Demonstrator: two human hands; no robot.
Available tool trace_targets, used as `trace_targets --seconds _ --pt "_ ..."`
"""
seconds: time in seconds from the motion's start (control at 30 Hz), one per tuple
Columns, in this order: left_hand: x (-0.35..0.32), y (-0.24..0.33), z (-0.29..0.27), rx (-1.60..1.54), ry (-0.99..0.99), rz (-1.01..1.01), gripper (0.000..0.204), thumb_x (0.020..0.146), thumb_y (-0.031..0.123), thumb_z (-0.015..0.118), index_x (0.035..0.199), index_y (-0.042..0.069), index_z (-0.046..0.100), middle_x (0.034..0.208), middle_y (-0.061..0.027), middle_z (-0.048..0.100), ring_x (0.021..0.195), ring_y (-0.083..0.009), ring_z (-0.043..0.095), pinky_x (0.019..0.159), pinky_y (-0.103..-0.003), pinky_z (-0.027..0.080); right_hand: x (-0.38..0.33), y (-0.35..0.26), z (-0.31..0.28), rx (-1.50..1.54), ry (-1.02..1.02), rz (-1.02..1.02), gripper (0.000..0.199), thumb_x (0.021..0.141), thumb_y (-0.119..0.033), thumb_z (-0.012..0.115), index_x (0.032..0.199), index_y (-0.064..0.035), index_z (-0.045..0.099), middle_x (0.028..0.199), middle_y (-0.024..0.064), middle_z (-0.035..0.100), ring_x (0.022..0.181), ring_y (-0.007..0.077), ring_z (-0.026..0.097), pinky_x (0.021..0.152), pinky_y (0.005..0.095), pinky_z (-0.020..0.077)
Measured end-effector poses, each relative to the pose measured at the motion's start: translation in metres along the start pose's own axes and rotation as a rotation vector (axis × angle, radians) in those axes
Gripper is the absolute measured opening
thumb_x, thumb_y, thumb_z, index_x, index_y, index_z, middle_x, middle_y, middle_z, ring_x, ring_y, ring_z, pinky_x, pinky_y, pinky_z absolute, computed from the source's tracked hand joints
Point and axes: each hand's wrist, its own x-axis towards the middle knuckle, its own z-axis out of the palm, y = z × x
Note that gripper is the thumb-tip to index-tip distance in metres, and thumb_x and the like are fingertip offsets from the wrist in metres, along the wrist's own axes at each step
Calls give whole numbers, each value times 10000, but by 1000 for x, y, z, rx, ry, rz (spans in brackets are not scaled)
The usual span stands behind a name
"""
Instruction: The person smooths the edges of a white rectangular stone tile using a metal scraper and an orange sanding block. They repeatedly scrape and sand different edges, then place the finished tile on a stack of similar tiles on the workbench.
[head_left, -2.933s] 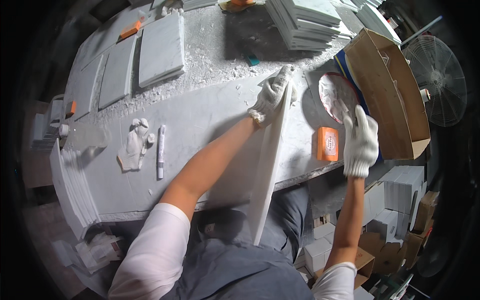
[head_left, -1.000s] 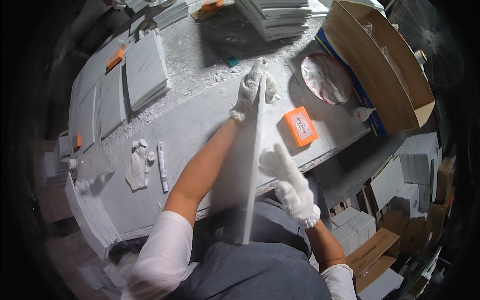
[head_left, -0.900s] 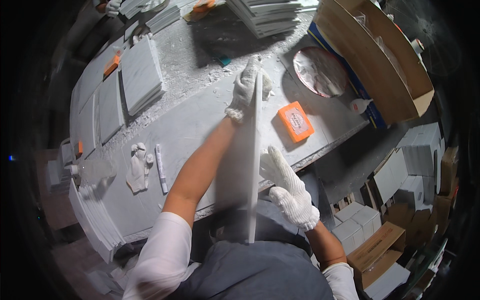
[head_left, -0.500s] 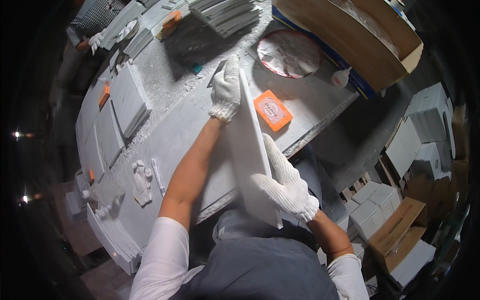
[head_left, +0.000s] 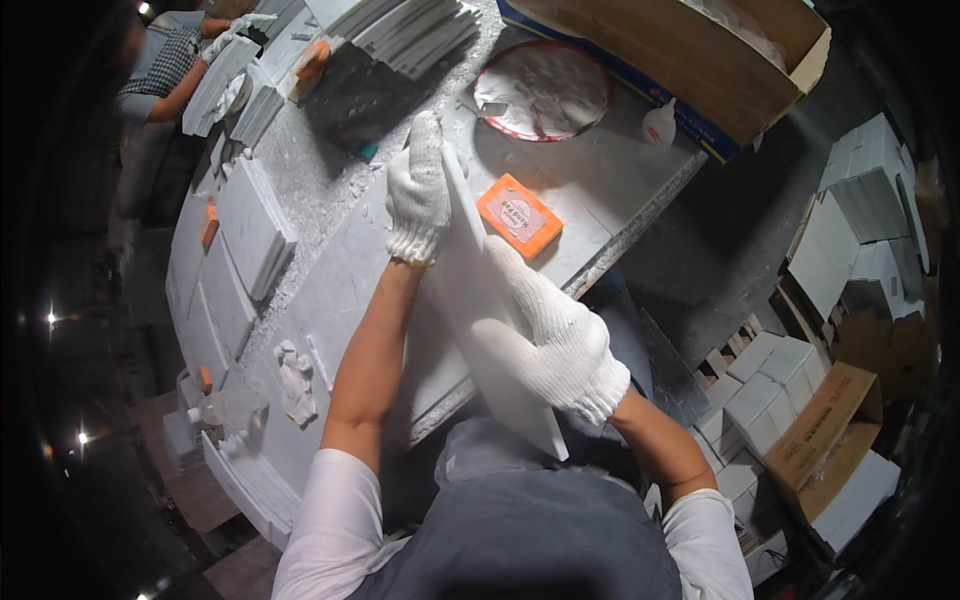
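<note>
A white rectangular stone tile [head_left: 455, 300] stands tilted on edge between my hands, its near end reaching past the table edge toward my lap. My left hand [head_left: 418, 195], in a white knit glove, grips the far end. My right hand [head_left: 560, 350], gloved alike, is closed over the right edge, with fingers stretched along it and the thumb across the near face. Just right of the tile lies an orange hand pad [head_left: 520, 215] with a pale label. Beyond it sits a round red-rimmed dish [head_left: 590, 70] of white paste.
White tile stacks [head_left: 258, 225] line the left side of the dusty table [head_left: 345, 250]. A white squeeze bottle [head_left: 660, 123] stands near a long cardboard box [head_left: 720, 60]. Crumpled gloves [head_left: 297, 380] lie left. A co-worker's gloved hands [head_left: 235, 45] handle a tile far left. White cartons [head_left: 770, 385] stack right.
My right hand has shifted farther over the tile, toward its far end. The tile leans a little differently. My view has shifted, and the co-worker's hands have come up with a tile.
</note>
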Motion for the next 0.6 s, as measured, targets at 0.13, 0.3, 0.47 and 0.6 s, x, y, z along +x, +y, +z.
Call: trace_targets --seconds 0.13,0.3,0.47,0.6 --pt "-6 8 3 -13 23 33 670 1039 591 413 626 86 566 543 3 523 459 -86 452 458 -254 351 4 -9 -5 -190 43 -92 616 908 -226 702 1454 -25 500 1219 208 675 1095 310 694 941 335 535" --pt "-3 8 -1 -165 -33 -48 694 1065 546 380 592 84 588 512 -17 526 464 -114 489 491 -281 417 -7 -17 -1 -280 27 -205 558 915 -273 687 1402 -40 548 1105 177 698 947 341 706 799 370 571" --pt "7 -3 -7 -452 -117 -76 657 1063 534 396 557 127 490 480 14 439 431 -107 424 447 -272 401 -21 -22 8 -282 -59 -218 518 914 -282 697 1364 -55 578 1117 154 695 900 309 713 732 358 579" --pt "8 -11 -9 -593 -99 -40 632 1072 491 393 561 133 495 464 -12 443 424 -144 454 499 -320 480 -25 -18 17 -204 -66 -282 505 895 -279 725 1328 -49 606 1175 152 689 921 309 713 737 354 581"
